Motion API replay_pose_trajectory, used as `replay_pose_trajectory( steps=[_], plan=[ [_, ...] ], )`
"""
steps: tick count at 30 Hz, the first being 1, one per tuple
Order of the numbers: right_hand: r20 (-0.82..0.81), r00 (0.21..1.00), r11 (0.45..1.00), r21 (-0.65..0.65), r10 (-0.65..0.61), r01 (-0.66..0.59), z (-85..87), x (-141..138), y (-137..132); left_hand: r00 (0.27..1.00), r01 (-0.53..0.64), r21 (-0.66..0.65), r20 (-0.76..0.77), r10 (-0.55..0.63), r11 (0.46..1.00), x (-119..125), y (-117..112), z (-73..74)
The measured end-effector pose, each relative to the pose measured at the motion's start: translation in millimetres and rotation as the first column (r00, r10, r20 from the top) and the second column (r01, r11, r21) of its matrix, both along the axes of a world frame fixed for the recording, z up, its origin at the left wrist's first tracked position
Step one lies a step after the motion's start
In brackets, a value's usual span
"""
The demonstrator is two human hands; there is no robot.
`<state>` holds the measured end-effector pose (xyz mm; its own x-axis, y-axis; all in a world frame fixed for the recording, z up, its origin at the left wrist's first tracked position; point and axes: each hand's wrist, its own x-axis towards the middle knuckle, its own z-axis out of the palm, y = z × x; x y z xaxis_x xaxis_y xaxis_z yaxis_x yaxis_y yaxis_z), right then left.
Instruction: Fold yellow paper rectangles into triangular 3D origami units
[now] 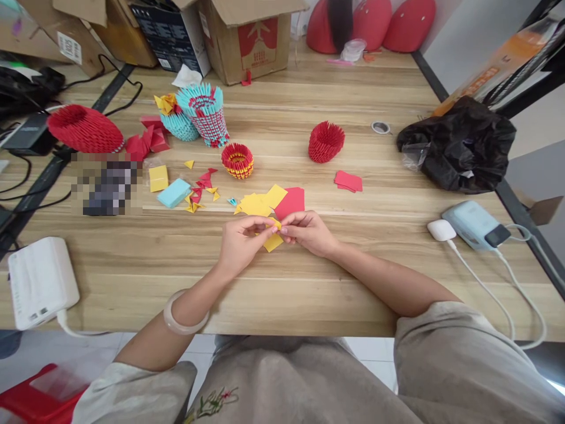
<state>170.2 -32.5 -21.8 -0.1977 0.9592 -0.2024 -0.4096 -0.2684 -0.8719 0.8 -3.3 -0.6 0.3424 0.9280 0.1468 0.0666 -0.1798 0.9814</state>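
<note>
My left hand (242, 240) and my right hand (309, 231) meet over the wooden table (309, 294), both pinching one small yellow paper piece (273, 240) between their fingertips. The paper is partly folded and hangs just above the tabletop. Just beyond my hands lie loose yellow paper squares (258, 203) and a red paper sheet (292, 201). A pale bangle (183, 321) circles my left wrist.
Folded-paper models stand farther back: a small red-and-yellow ring (237, 160), a red spiky cup (325, 141), a teal-and-red vase (205, 115), a big red bowl (83, 128). Red paper slips (348, 181), a black bag (459, 144), a white box (39, 282) and chargers (474, 225) line the sides.
</note>
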Motion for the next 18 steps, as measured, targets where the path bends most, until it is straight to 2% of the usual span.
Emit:
replay_pose_trajectory(
  steps=[6,12,18],
  plan=[
    [0.017,1.000,0.999,0.032,0.008,-0.009,-2.3,0.7,-1.4,1.000,-0.006,0.000,0.014,0.006,1.000,1.1,-1.6,-0.3],
    [0.059,0.997,0.995,0.084,0.046,-0.050,-3.9,2.7,-0.7,0.998,0.031,-0.086,0.052,-0.027,0.996,1.2,1.5,2.0],
    [0.081,0.996,0.992,0.114,0.043,-0.052,-2.6,2.2,-1.7,0.998,0.065,-0.015,0.008,-0.065,0.998,1.4,1.4,4.0]
  ],
)
